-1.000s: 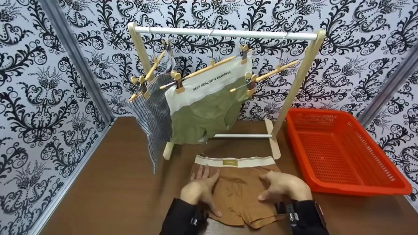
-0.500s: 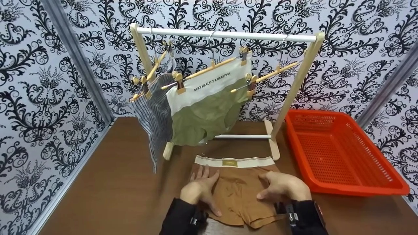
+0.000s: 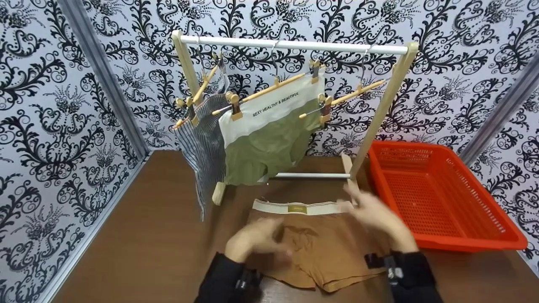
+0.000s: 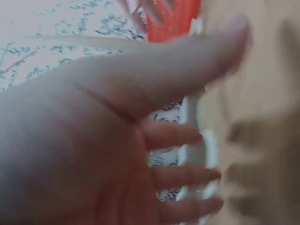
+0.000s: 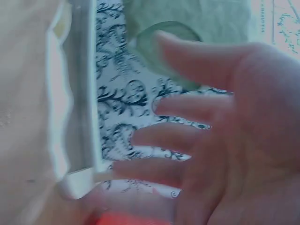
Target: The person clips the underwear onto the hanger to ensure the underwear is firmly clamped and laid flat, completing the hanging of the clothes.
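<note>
Head view: I see brown shorts (image 3: 320, 248) lying flat on the brown surface (image 3: 147, 235), white waistband toward the drying rack (image 3: 379, 105).
Left hand (image 3: 254, 242): blurred over the shorts' left half; fingers loose and spread, holding nothing.
Right hand (image 3: 372, 212): blurred above the waistband's right end, fingers straight, holding nothing.
Orange basket (image 3: 442, 198): at right, beside the shorts.

Blurred left hand (image 4: 93, 154), fingers spread, orange basket (image 4: 176, 18) beyond

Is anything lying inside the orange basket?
No, the orange basket shows only its bare mesh floor in the head view.
</note>
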A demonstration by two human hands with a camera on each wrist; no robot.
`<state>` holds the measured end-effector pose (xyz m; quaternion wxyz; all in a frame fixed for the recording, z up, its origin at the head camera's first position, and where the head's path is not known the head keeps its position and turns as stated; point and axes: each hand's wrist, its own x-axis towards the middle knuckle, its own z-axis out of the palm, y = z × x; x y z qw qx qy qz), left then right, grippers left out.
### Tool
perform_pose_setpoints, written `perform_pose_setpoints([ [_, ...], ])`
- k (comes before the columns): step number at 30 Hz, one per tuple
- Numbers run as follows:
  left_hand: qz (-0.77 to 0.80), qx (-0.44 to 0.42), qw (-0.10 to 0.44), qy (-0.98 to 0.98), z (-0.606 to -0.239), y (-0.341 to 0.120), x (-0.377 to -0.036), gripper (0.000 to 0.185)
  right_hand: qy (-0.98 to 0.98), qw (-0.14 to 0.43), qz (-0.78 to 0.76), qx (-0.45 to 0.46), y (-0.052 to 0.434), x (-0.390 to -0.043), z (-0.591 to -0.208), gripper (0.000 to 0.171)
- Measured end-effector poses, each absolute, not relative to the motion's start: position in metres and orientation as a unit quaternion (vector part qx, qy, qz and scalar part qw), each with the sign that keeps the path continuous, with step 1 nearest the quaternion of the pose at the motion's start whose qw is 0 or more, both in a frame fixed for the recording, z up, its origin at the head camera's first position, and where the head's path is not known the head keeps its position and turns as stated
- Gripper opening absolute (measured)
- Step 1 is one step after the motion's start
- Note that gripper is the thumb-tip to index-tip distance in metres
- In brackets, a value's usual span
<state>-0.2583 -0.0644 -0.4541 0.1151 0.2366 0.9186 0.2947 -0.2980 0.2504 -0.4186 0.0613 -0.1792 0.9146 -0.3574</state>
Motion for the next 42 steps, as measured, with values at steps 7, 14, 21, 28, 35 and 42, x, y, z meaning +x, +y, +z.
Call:
perform_pose_setpoints([
  [7, 0.491, 0.268, -0.1, 0.823, -0.372, -0.046, -0.263, 0.073, 0.753, 0.033, -0.649, -0.102, 0.242, -0.308, -0.327, 0.074],
  [14, 0.692, 0.215, -0.151, 0.672, -0.311, -0.021, -0.277, 0.064, 0.534, 0.042, -0.839, -0.091, 0.215, -0.329, -0.262, 0.077],
  [21, 0.742, 0.2, -0.157, 0.621, -0.297, -0.006, -0.289, 0.05, 0.36, 0.034, -0.932, -0.019, 0.202, -0.345, -0.245, 0.025],
  [28, 0.753, 0.221, -0.165, 0.597, -0.293, 0.0, -0.293, 0.042, 0.347, 0.029, -0.937, -0.027, 0.194, -0.352, -0.243, 0.02],
  [35, 0.756, 0.251, -0.176, 0.578, -0.29, 0.002, -0.286, 0.036, 0.353, 0.028, -0.935, -0.028, 0.19, -0.353, -0.24, 0.026],
  [42, 0.761, 0.283, -0.191, 0.552, -0.286, -0.001, -0.274, 0.036, 0.374, 0.025, -0.925, -0.061, 0.182, -0.347, -0.226, 0.035],
])
